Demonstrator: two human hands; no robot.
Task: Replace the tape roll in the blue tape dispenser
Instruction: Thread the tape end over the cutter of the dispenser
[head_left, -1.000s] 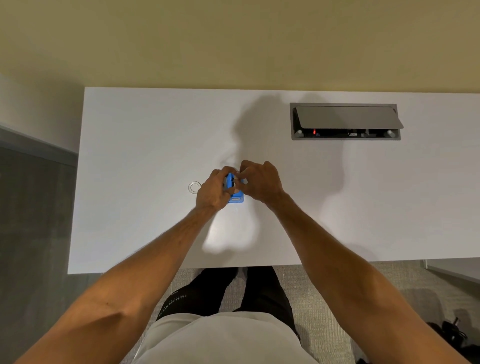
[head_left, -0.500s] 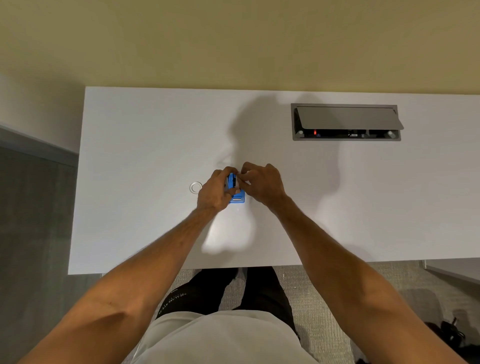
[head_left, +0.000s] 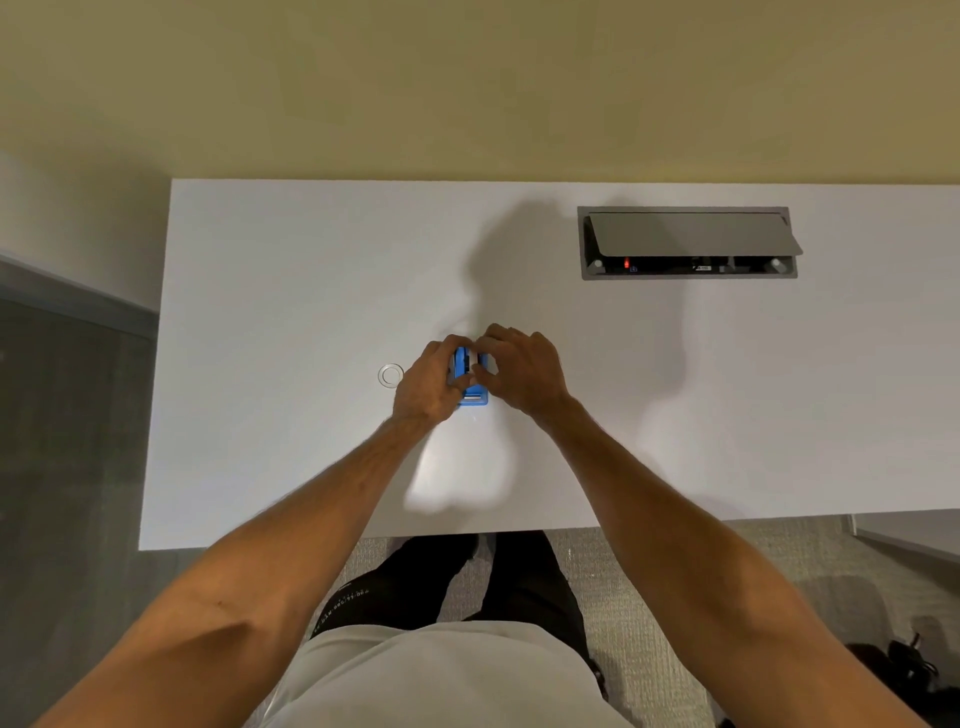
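**Asker:** Start on the left. What lies there?

**Me:** A small clear ring (head_left: 390, 375) lies flat on the white table (head_left: 270, 312), just beside my left hand (head_left: 426, 384) and not touching it.

**Asker:** And that hand?

**Me:** Its fingers are curled round the left side of the blue tape dispenser (head_left: 471, 387), gripping it, with the knuckles up and the thumb towards me.

**Asker:** Where is the dispenser?

**Me:** It stands on the table between my two hands, near the middle and a little closer to the near edge. I see only its top and near end: blue walls, a dark slot and a pale strip at the end facing me.

**Asker:** The right hand?

**Me:** My right hand (head_left: 522, 371) is curled too. Its thumb and forefinger pinch the dispenser's right side, where a pale part shows. I cannot tell whether that is the roll.

**Asker:** Further right?

**Me:** A grey cable box (head_left: 685, 241) is set into the table with its flap raised, well apart from my hands.
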